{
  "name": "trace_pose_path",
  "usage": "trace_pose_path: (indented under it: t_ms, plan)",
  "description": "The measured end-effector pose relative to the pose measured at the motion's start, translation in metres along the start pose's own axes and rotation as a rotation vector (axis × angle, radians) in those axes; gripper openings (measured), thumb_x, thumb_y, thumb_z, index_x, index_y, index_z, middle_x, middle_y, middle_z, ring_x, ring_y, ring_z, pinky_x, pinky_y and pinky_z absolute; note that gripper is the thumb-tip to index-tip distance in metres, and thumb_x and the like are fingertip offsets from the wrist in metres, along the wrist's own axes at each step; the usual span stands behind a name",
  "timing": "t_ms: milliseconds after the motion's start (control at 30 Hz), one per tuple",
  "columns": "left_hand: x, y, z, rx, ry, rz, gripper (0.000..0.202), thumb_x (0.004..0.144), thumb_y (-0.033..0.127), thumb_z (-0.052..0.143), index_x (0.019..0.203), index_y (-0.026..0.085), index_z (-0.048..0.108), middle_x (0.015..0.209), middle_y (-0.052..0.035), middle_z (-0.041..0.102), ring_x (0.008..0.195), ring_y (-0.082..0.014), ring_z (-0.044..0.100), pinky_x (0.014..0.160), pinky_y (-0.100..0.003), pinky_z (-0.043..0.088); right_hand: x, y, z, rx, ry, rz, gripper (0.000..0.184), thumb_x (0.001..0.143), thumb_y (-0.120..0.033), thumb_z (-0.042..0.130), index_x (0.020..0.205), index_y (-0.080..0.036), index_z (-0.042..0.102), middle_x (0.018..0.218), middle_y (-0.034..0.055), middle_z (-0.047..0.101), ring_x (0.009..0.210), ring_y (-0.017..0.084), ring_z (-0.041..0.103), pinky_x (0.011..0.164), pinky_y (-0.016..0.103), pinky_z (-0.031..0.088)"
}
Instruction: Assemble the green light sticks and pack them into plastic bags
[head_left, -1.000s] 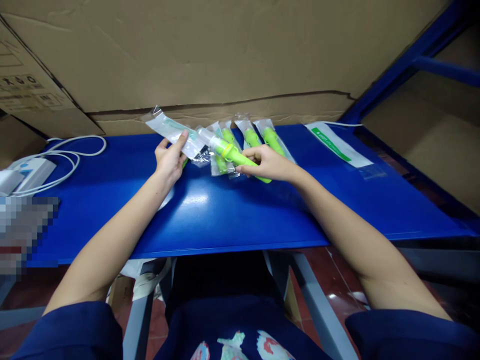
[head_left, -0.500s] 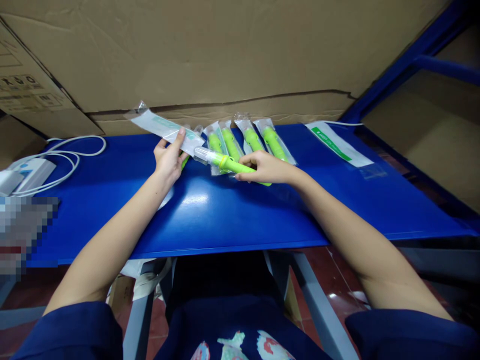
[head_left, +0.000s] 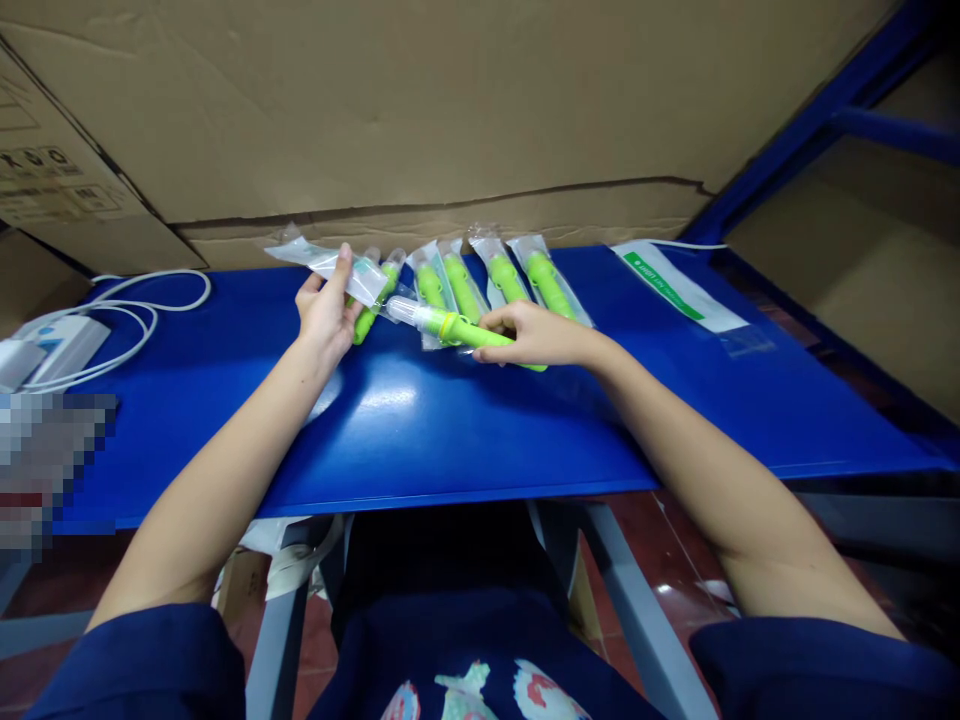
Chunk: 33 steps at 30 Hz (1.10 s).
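Observation:
My left hand (head_left: 325,312) pinches a clear plastic sleeve (head_left: 324,260) with a white and green printed insert. My right hand (head_left: 541,336) is closed around the lower end of a lime-green light stick (head_left: 439,322), which has a clear tip and a yellow band. The stick's clear tip points left, near the sleeve's right end; whether the two touch I cannot tell. Just beyond my left hand lies a bare green light stick (head_left: 390,272), partly hidden by the sleeve and fingers. Several wrapped green light sticks (head_left: 547,285) lie in a row behind my right hand.
Another printed sleeve (head_left: 679,290) lies flat at the right of the blue table (head_left: 450,440). A white power strip with a coiled cable (head_left: 75,345) sits at the left. Cardboard (head_left: 450,110) stands along the back, and a blue frame (head_left: 802,130) rises at the right.
My left hand has shifted slightly left, drawing the sleeve away from the light stick's tip and tilting it. The green stick behind shows more. My right hand is nearly still.

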<state>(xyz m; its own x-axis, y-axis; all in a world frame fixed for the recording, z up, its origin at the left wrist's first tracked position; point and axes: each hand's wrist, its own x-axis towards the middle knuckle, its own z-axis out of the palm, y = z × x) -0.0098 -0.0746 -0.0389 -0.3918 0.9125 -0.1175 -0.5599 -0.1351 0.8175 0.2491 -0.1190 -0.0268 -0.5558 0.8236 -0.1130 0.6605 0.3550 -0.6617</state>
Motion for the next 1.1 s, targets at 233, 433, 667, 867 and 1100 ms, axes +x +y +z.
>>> trace_pose_path:
  t_ms: [233, 433, 667, 867, 1100]
  plan:
    - [0.002, -0.012, -0.006, 0.046, -0.158, -0.054, 0.029, 0.088, 0.026, 0.089, 0.097, 0.019, 0.062, 0.118, -0.0114, 0.078, 0.121, -0.0316, 0.076, 0.098, -0.039, 0.068, 0.0, 0.001, 0.002, 0.066, 0.05, 0.009, 0.027, 0.079, -0.042, 0.071, 0.076, -0.017, 0.064, 0.069, 0.0021, 0.067, 0.062, 0.014, 0.058, 0.058, 0.029, 0.04]
    - [-0.003, -0.008, -0.005, 0.08, -0.23, -0.075, 0.022, 0.087, 0.018, 0.087, 0.095, 0.016, 0.066, 0.111, -0.0113, 0.08, 0.126, -0.0317, 0.073, 0.105, -0.043, 0.066, 0.001, 0.004, 0.002, 0.083, 0.068, 0.028, 0.026, 0.08, -0.041, 0.073, 0.078, -0.016, 0.066, 0.069, 0.003, 0.068, 0.062, 0.014, 0.059, 0.057, 0.028, 0.038]
    - [-0.005, -0.002, -0.006, 0.156, -0.303, -0.144, 0.025, 0.084, -0.002, 0.077, 0.1, 0.014, 0.066, 0.097, -0.0068, 0.08, 0.105, -0.0272, 0.08, 0.104, -0.059, 0.063, 0.001, 0.009, -0.002, 0.1, 0.102, 0.029, 0.022, 0.08, -0.038, 0.073, 0.077, -0.017, 0.065, 0.067, 0.0021, 0.067, 0.058, 0.013, 0.057, 0.055, 0.028, 0.039]
    - [0.002, 0.0, -0.008, 0.136, -0.228, -0.117, 0.026, 0.085, 0.012, 0.086, 0.098, 0.015, 0.064, 0.098, -0.0104, 0.081, 0.107, -0.0285, 0.081, 0.105, -0.051, 0.064, 0.0, 0.013, -0.008, 0.088, 0.062, 0.007, 0.024, 0.079, -0.039, 0.073, 0.075, -0.017, 0.064, 0.067, 0.0014, 0.067, 0.058, 0.012, 0.057, 0.055, 0.028, 0.039]
    - [-0.003, -0.004, -0.006, 0.14, -0.254, -0.109, 0.024, 0.085, 0.012, 0.087, 0.097, 0.015, 0.066, 0.096, -0.0077, 0.081, 0.103, -0.0249, 0.081, 0.105, -0.046, 0.065, 0.0, 0.011, -0.005, 0.094, 0.068, 0.002, 0.027, 0.078, -0.043, 0.072, 0.076, -0.018, 0.062, 0.067, 0.0016, 0.066, 0.057, 0.013, 0.056, 0.054, 0.029, 0.037]
